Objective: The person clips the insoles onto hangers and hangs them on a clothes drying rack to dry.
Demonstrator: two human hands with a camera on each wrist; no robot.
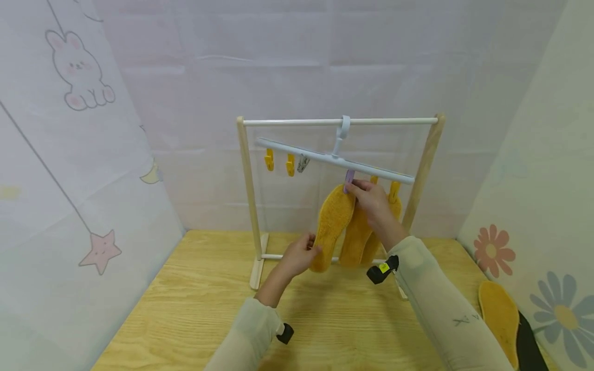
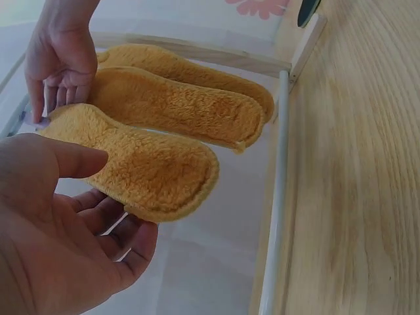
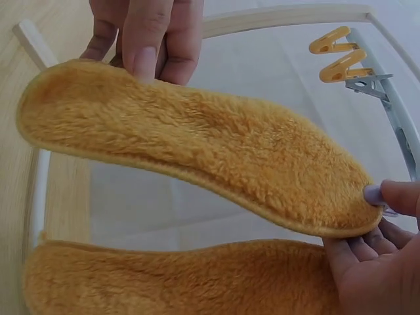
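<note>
A: What occupies the centre of the head view?
B: A small wooden drying rack (image 1: 248, 206) stands on the wooden table (image 1: 195, 304). From its top rod hangs a tilted pale-blue clip hanger (image 1: 325, 157), whose left end sits higher than its right.

A: Where is the fleece insole being handled?
B: The yellow fleece insole (image 1: 331, 221) hangs just below the middle of the hanger, with its top at the lilac clip (image 1: 349, 180). Two more insoles (image 1: 359, 237) hang right behind it, to its right.

A: How do the hands lie?
B: The right hand (image 1: 373, 203) has its thumb and fingers closed on the lilac clip at the insole's top edge. The left hand (image 1: 299, 253) holds the lower end, thumb on the front and fingers curled behind.

A: What else shows?
B: Two yellow clips (image 1: 279, 162) and a grey clip (image 1: 303, 163) hang free at the hanger's left end. A further insole (image 1: 498, 314) lies at the lower right of the head view.
</note>
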